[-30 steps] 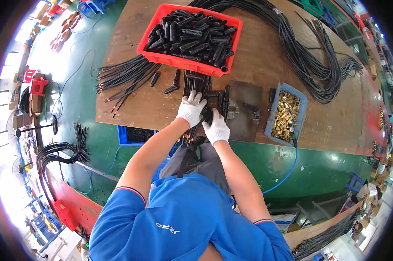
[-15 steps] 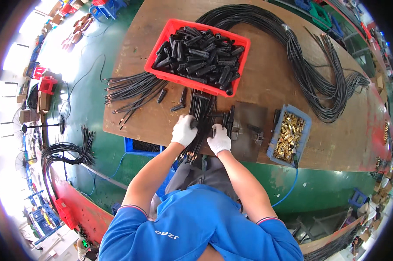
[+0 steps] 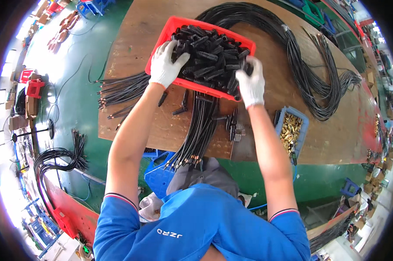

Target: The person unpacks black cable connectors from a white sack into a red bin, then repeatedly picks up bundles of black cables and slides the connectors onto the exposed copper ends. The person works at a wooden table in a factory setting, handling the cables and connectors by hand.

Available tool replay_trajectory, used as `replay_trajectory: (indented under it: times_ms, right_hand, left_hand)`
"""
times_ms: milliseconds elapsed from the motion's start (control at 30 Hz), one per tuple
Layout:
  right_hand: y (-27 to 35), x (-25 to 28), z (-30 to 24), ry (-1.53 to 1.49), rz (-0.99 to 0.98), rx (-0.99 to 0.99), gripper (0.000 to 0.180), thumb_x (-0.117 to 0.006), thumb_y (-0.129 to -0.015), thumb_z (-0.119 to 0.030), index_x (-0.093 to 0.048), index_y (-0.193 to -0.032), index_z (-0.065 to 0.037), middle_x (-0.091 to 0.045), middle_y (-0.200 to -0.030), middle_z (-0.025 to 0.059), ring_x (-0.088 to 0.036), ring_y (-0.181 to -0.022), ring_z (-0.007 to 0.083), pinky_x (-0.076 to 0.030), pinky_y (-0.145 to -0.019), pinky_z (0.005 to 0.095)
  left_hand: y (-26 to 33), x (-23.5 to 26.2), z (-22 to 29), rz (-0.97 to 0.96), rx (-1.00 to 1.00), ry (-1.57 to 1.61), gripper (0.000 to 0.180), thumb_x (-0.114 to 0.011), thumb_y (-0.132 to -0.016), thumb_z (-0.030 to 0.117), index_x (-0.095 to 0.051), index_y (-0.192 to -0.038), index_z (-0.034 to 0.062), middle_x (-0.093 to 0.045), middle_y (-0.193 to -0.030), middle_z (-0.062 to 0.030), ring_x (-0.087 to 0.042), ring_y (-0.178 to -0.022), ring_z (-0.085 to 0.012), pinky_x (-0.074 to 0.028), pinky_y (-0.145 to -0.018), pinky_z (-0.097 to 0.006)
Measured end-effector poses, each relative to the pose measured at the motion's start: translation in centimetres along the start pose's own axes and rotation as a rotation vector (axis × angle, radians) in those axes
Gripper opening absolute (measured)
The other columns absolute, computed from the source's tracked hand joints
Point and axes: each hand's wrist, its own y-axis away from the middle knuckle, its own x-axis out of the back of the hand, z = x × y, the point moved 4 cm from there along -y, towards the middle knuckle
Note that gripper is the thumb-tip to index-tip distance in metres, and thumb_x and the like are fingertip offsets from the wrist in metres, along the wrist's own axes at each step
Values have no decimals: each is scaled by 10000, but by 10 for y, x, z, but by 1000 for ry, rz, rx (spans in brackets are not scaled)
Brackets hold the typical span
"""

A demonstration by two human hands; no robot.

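A red bin [image 3: 205,89], heaped with black ribbed sleeves [image 3: 207,56], stands on the table in front of me. My left hand [image 3: 165,65], in a white glove, lies over its left rim with fingers and thumb spread, touching the sleeves at that side. At the right side, my gloved right hand [image 3: 252,83] curls its fingers and thumb round something black that looks like a ribbed sleeve; the hand partly hides it and the bin's right wall. Below the bin, a bundle of black cables [image 3: 196,135] with coppery ends hangs over the table's near edge.
More black cables [image 3: 124,87] fan out at the left, near a few loose sleeves [image 3: 180,109]. A dark metal fixture [image 3: 232,124] sits right of the bundle. A blue tray of brass fittings [image 3: 306,130] is farther right; a long cable coil [image 3: 292,56] curves behind it.
Both hands have left the cable bundle and risen to the red bin, the left to its left rim, the right to its right side. The bundle's ends now spread farther left.
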Motion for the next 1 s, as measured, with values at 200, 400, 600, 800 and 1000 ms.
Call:
replay_trajectory:
  times_ms: [200,400,600,800,1000]
  right_hand:
    - [-82,-34,43,424,-388,151,671,-690,-903,-426,-554,-1497,-146,-564,-1507,218,-533,-1398,384,-415,-1188,442]
    - [-3,24,28,317,173,216,440,-731,-937,-230,-656,-1342,-74,-677,-1293,174,-687,-1104,318,-554,-969,415]
    - [150,64,143,431,-2,-201,346,-726,-939,-195,-689,-1252,-53,-726,-1212,162,-716,-1080,290,-552,-986,396]
    - [182,13,156,797,-367,-220,560,-752,-897,-342,-588,-1385,-122,-687,-1229,168,-692,-1104,352,-558,-942,488]
    - [172,-16,145,956,-542,-363,723,-728,-901,-320,-394,-1522,-161,-671,-1183,220,-715,-1025,411,-596,-854,538]
  left_hand:
    - [24,1,7,174,-96,121,586,-807,-887,363,-645,-1349,41,-613,-1409,-206,-529,-1359,-399,-420,-1147,-479]
    - [140,-4,-66,86,243,63,542,-797,-888,285,-622,-1341,42,-622,-1360,-205,-607,-1248,-397,-499,-1057,-477]
    - [185,-53,-132,-148,314,-283,533,-777,-876,342,-638,-1343,126,-640,-1312,-160,-606,-1206,-389,-524,-1000,-488]
    - [182,-55,-134,-175,258,-290,357,-732,-903,231,-665,-1234,117,-662,-1251,-160,-642,-1141,-391,-543,-944,-494]
    - [214,-60,-95,-250,63,-104,464,-773,-858,195,-629,-1289,100,-655,-1293,-173,-603,-1226,-398,-484,-1030,-513]
